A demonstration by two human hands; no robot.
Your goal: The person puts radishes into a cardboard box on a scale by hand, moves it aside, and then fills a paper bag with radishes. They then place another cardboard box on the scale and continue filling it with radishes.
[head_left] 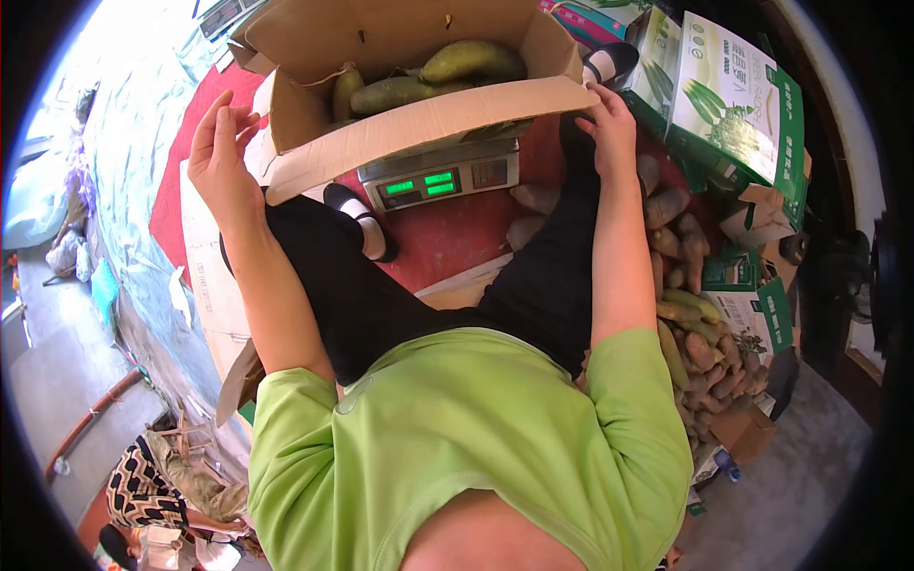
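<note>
Carton (pixel 409 33), left hand (pixel 224 157) beside it — right hand (pixel 611 133) touching front flap (pixel 428 116)

Glare bleaches the plastic sheeting (pixel 143 224) at upper left, while fisheye distortion bends the black-rimmed edges.

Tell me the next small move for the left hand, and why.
Probably bring the left hand onto the left end of the near flap: the right hand is at its right end, and the carton stands open with vegetables showing.
</note>
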